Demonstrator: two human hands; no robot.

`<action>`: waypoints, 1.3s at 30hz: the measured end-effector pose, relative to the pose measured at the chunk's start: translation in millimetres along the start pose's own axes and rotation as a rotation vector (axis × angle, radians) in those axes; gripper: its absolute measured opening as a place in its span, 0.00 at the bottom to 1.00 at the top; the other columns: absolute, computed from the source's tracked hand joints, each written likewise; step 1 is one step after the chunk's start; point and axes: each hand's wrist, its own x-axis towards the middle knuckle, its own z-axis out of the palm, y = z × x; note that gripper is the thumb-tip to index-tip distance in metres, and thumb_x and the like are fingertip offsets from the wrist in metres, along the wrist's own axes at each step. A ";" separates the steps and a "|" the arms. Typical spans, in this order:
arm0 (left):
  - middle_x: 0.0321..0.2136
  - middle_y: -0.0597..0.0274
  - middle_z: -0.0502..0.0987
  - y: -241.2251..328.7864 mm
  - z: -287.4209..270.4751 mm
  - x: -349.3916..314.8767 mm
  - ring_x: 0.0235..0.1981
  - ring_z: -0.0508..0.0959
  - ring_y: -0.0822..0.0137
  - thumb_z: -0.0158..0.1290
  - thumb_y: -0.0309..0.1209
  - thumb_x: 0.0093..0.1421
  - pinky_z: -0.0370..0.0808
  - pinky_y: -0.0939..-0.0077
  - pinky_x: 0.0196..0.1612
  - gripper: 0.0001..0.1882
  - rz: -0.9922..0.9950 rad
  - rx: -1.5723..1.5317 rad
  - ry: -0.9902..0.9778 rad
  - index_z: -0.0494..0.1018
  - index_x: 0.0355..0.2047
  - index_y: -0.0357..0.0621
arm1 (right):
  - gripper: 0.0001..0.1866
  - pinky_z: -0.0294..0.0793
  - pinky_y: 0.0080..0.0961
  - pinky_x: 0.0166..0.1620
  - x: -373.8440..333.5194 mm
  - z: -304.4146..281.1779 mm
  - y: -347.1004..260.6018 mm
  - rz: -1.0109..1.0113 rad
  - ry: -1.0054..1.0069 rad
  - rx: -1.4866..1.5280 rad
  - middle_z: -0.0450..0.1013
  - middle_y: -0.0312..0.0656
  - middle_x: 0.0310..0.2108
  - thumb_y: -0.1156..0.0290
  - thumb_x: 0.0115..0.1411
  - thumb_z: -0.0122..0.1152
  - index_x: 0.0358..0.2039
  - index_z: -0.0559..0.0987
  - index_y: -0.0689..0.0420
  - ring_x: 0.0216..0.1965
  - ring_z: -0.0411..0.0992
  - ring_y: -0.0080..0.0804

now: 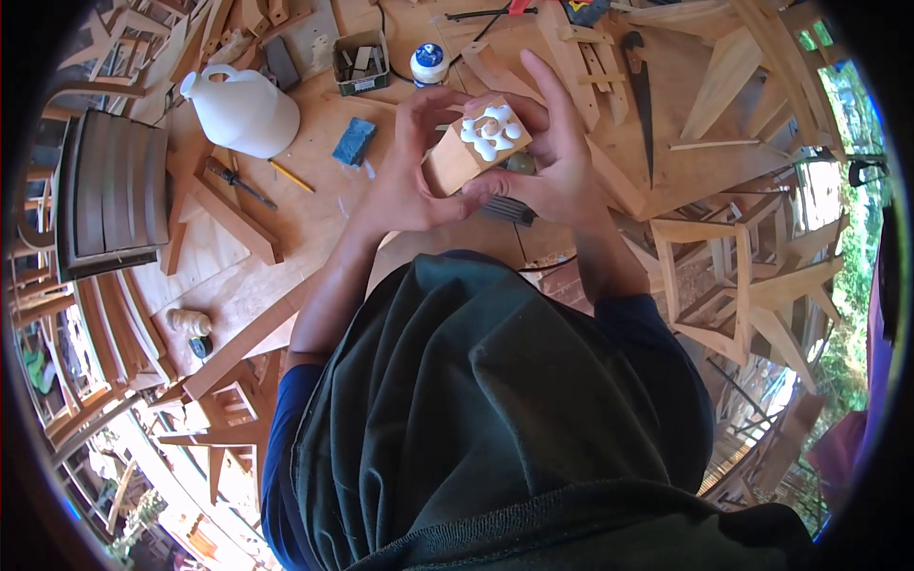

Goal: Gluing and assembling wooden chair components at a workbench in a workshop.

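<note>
Between my two hands is a light-brown wooden block [447, 166], tilted so that one end face points up toward me. White glue [490, 133] lies on that face in thick blobs around a small round wooden spot at its middle. My left hand [405, 176] is wrapped round the block's left side, its thumb along the lower edge. On the opposite side, my right hand [562, 157] grips it with the thumb below, while one finger sticks up free. Just beyond the hands stands a small white jar with a blue top [429, 63]. A blue sponge-like block [354, 141] lies left of them.
A white plastic jug [249, 114], a screwdriver-like tool [240, 181] and a yellow pencil [291, 176] lie on the left of the wooden bench. A small open box [362, 65] sits at the back. Right of my hands are a handsaw [642, 105] and wooden frames [705, 238].
</note>
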 end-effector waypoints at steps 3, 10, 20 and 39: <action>0.55 0.54 0.73 -7.4 -19.4 0.6 0.60 0.72 0.62 0.75 0.30 0.41 0.67 0.64 0.64 0.50 -0.437 -0.220 -0.286 0.61 0.64 0.40 | 0.66 0.71 0.35 0.63 -4.4 4.3 -4.7 0.067 0.033 0.124 0.73 0.54 0.57 0.80 0.47 0.80 0.75 0.39 0.56 0.61 0.71 0.38; 0.30 0.67 0.78 -16.7 -25.6 -8.2 0.33 0.78 0.75 0.65 0.20 0.43 0.76 0.77 0.38 0.27 -0.567 -0.381 -0.479 0.70 0.45 0.42 | 0.67 0.57 0.34 0.70 -2.6 -41.0 21.9 0.165 -0.140 0.269 0.65 0.50 0.67 0.64 0.42 0.85 0.75 0.48 0.56 0.66 0.66 0.36; 0.32 0.61 0.78 7.6 -69.5 -18.7 0.36 0.79 0.67 0.69 0.28 0.43 0.76 0.73 0.39 0.20 -0.401 -0.628 -0.515 0.76 0.38 0.39 | 0.51 0.68 0.37 0.64 -36.6 -181.1 224.6 0.645 -0.089 -1.026 0.70 0.56 0.62 0.58 0.49 0.78 0.69 0.62 0.62 0.63 0.70 0.45; 0.41 0.57 0.82 65.2 -141.3 -54.0 0.42 0.79 0.67 0.66 0.22 0.45 0.77 0.71 0.45 0.25 -0.334 -0.332 -0.459 0.76 0.46 0.34 | 0.39 0.69 0.35 0.61 9.8 -184.4 93.0 0.142 0.078 -0.944 0.74 0.57 0.56 0.57 0.58 0.75 0.60 0.70 0.71 0.55 0.74 0.47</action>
